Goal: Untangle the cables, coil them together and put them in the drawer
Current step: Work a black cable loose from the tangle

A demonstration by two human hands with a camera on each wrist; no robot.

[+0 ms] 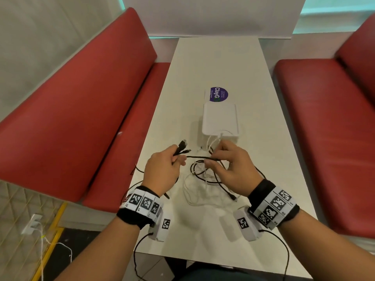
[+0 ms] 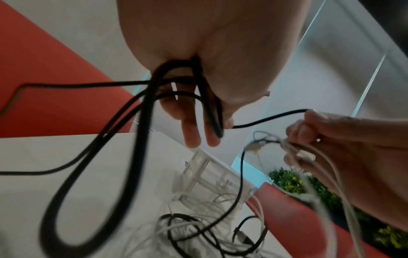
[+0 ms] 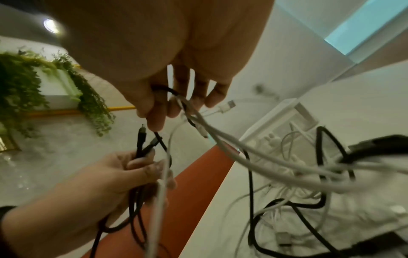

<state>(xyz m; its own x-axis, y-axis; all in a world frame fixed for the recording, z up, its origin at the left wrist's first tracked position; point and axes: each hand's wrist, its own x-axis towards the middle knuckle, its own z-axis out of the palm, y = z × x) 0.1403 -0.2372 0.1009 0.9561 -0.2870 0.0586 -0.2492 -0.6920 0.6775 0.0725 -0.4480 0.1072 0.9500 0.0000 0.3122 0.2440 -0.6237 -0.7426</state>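
Gripping the black cables point(image 1: 180, 149) near their plug ends, the left hand point(image 1: 162, 171) is curling its fingers around them, while the right hand point(image 1: 229, 167) is pinching a black strand together with white cables point(image 3: 232, 144). Most of the tangle point(image 1: 203, 183) is lying on the counter point(image 1: 263, 159) before the white drawer box point(image 1: 220, 120). Pulling the hands apart too hard is likely to tighten the knot or drag the drawer box.

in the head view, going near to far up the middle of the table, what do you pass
white cable loops → black cable stretched between left hand and right hand → white drawer box → purple sticker
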